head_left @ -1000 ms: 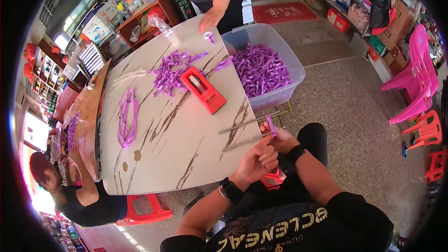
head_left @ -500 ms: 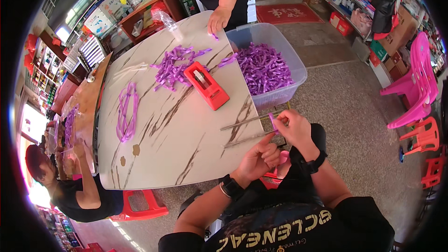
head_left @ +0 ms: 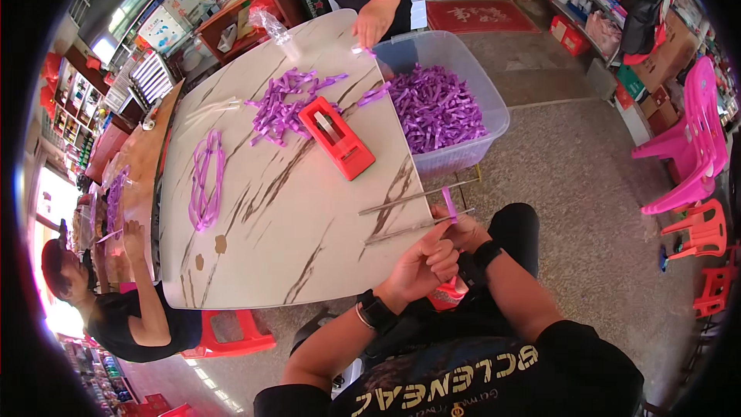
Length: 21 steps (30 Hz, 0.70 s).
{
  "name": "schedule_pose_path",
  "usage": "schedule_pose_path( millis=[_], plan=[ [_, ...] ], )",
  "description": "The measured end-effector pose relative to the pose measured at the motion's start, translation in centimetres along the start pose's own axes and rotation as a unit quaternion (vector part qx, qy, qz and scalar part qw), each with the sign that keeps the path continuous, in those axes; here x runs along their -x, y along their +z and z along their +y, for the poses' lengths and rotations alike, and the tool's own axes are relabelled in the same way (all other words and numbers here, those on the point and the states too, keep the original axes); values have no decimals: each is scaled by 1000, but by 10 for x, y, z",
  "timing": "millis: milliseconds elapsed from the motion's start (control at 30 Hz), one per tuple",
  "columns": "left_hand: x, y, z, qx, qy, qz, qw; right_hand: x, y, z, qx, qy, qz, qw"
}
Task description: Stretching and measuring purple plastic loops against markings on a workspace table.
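Beside the marbled table [head_left: 255, 270], the hands [head_left: 429, 258] have drawn closer by a purple strip [head_left: 449, 204], grips unclear.

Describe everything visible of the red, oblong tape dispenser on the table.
The red, oblong, hard-plastic-looking tape dispenser has an open recess toward its far end, showing a pale insert; its near end looks closed. It rests diagonally on the white, brown-veined tabletop, far end angled left, beside the heap of shiny purple ribbon pieces; whether they touch is unclear. Nobody is holding it.
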State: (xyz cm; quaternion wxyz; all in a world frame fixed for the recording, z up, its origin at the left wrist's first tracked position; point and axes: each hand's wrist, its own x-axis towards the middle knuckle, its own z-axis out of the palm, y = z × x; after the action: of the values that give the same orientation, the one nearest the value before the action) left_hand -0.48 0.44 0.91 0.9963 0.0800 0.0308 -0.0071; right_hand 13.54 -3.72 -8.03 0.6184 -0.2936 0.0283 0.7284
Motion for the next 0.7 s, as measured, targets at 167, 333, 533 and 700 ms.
schedule_pose_path(
  millis=[167,333,533,700],
  plan=[
    [3,4,0,-17,11,6,1000,36,16,-27,63,-51,-3,997],
    [6,18,-2,-57,-31,82,995,61,42,-52,172,-42,10,984],
    [12,29,2,-227,-93,161,956,58,28,-59,189,-60,15,980],
    [14,59,25,-449,-41,125,884,58,32,-63,199,-54,25,978]
  ],
)
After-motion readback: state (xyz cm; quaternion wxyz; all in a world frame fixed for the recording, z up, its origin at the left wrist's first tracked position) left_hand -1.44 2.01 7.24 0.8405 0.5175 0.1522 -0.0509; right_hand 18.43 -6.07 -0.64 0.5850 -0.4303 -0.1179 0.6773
